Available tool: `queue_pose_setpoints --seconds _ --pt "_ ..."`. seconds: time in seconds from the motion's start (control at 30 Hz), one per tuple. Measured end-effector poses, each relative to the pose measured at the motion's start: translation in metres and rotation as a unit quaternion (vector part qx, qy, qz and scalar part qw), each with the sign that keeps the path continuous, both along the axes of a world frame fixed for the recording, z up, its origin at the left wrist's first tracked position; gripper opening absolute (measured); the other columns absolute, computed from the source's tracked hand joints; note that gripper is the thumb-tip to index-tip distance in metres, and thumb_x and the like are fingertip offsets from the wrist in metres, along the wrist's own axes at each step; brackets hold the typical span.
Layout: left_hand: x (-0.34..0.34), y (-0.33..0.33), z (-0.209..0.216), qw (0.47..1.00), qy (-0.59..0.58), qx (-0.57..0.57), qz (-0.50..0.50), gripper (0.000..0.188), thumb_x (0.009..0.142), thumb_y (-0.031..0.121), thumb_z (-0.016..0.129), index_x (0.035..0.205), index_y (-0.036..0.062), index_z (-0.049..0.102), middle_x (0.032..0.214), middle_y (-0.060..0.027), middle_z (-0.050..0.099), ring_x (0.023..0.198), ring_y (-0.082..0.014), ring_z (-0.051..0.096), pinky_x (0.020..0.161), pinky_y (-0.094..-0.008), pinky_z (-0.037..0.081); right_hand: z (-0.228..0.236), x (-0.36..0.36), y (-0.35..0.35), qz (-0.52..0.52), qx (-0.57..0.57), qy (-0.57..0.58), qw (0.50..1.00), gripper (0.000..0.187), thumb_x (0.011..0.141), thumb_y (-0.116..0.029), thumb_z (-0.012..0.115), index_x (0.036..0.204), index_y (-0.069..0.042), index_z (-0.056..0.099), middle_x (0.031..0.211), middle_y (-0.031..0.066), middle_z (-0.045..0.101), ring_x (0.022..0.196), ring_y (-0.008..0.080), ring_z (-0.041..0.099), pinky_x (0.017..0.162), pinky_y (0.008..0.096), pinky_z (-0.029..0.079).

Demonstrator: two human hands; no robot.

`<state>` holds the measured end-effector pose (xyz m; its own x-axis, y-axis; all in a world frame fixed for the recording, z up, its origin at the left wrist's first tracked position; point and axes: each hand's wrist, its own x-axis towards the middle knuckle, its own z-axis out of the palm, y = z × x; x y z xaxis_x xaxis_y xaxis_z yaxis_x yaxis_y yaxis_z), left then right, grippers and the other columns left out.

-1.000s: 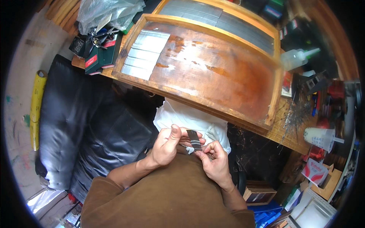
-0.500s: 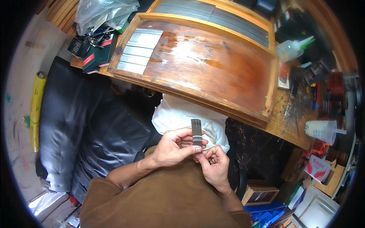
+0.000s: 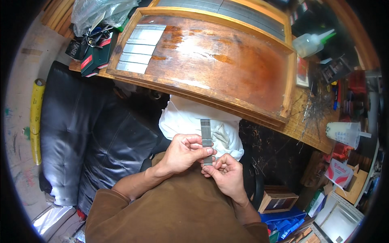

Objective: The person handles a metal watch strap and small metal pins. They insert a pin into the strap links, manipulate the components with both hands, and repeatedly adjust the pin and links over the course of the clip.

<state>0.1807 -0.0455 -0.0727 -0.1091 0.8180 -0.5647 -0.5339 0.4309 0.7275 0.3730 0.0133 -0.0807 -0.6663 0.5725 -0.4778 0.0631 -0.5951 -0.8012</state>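
A narrow flat grey strip [image 3: 206, 132] with fine lengthwise lines and paler cross bands stands upright in front of my body. My left hand [image 3: 184, 154] pinches it at mid-length, with the thumb over its face. At the strip's lower end, my right hand [image 3: 227, 173] is closed with thumb and fingertips on it. A white cloth [image 3: 178, 115] lies behind the strip, below the table edge. On the table, a wooden-framed tray [image 3: 239, 77] holds several silvery flat pieces [image 3: 139, 46] along its left side.
Another framed tray [image 3: 251, 22] with dark grey pieces sits behind. A squeeze bottle [image 3: 306, 45], a lidded plastic cup [image 3: 343, 133] and scattered thin wires [image 3: 312, 113] are at the right. Dark boxes [image 3: 97, 54] flank the tray's left. A black padded seat [image 3: 105, 133] is left.
The strip now stands straighter and shows more below my left thumb. Both hands have shifted slightly left, and the view has shifted a little.
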Motion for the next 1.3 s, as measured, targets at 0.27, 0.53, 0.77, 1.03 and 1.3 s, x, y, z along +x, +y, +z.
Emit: queue_pose_setpoints --seconds 0.27,0.53,0.77,1.03,1.3 --pt "0.01 0.007 0.008 0.987 0.084 0.11 -0.077 0.039 0.093 0.0 0.075 0.13 -0.0069 0.064 0.117 -0.0172 0.075 0.103 -0.0205 0.073 0.091 -0.0331 0.06 -0.036 0.018 -0.003 -0.057 0.131 -0.011 0.99 0.026 0.094 0.009 0.071 0.086 -0.005 0.051 0.09 0.0085 0.071 0.087 0.0097 0.07 0.071 0.0222 0.055" --pt "0.021 0.026 0.008 0.971 0.155 0.152 -0.101 0.053 0.095 0.007 0.075 0.142 -0.0049 0.055 0.124 -0.0188 0.072 0.116 -0.0248 0.07 0.099 -0.0363 0.056 -0.04 0.068 0.053 -0.321 0.345 0.019 0.882 0.029 0.095 0.008 0.069 0.087 -0.005 0.044 0.087 0.0201 0.073 0.08 0.0246 0.075 0.073 0.0388 0.065" --pt "0.034 0.04 0.01 0.986 0.088 0.106 -0.092 0.033 0.104 0.013 0.066 0.13 -0.0076 0.065 0.114 -0.0175 0.076 0.106 -0.0201 0.073 0.091 -0.0314 0.058 -0.039 0.08 0.031 -0.259 0.09 0.037 0.961 0.03 0.096 0.005 0.07 0.086 -0.007 0.044 0.089 0.0198 0.074 0.077 0.0221 0.075 0.07 0.0358 0.065" --pt "0.023 0.056 0.006 0.998 0.027 0.041 -0.031 0.058 0.113 0.046 0.039 0.126 -0.0046 0.065 0.108 -0.0174 0.077 0.094 -0.0241 0.077 0.078 -0.0317 0.06 -0.009 0.041 -0.002 -0.068 -0.049 0.006 0.997 0.031 0.094 0.006 0.072 0.084 -0.005 0.045 0.085 0.0165 0.072 0.078 0.0184 0.075 0.066 0.0291 0.064" --pt "0.008 0.054 0.012 0.999 0.017 -0.034 0.013 0.028 0.104 0.023 0.066 0.11 -0.0037 0.073 0.1 -0.0179 0.078 0.089 -0.0235 0.077 0.078 -0.0303 0.061 -0.01 0.024 -0.006 -0.054 -0.027 -0.031 0.998 0.031 0.092 0.005 0.075 0.083 -0.004 0.047 0.08 0.0069 0.065 0.074 0.0151 0.073 0.066 0.0277 0.063"
